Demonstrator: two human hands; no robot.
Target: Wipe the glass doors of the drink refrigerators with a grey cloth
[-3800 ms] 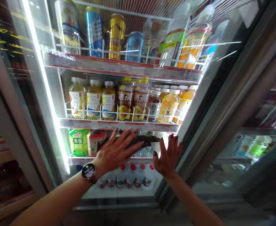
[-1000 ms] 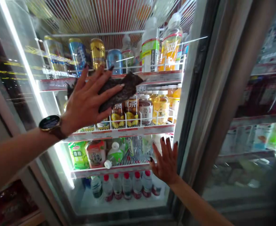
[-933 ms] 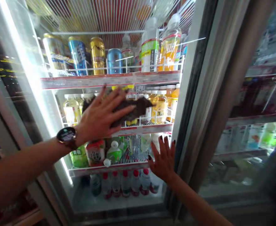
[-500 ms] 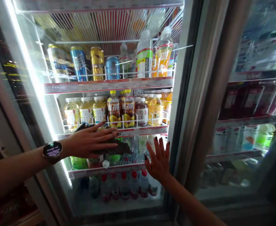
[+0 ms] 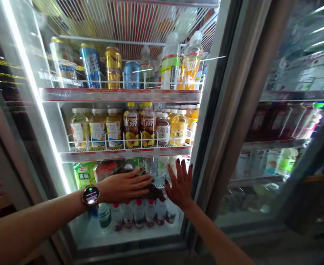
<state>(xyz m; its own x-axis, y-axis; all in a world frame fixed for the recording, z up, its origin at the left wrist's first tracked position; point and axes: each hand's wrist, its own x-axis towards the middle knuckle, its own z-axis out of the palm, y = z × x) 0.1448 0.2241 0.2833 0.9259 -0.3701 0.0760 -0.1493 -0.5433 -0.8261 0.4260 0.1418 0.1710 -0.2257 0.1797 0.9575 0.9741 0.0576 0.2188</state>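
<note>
Low on the glass door of a lit drinks cooler, the person's left hand lies flat, palm to the pane. Its grip is not closed: the fingers are stretched out, close together, pointing to the right. They press a dark cloth against the glass. Only a crumpled edge of the cloth shows, below and beyond the fingertips. A round wristwatch sits on that wrist.

Just beside the cloth, the right hand also rests flat on the pane, fingers spread and pointing upward, holding nothing. It is near the door's right-hand frame. The two hands sit almost side by side, with the cloth's edge between them.

Behind the glass, small red-capped bottles stand in a row on the bottom shelf, directly under the hands. A green carton stands on the shelf level with the left forearm. One shelf up are yellow tea bottles, and tall cans line the shelf above that. To the right, a second cooler door looks dim and blurred.
</note>
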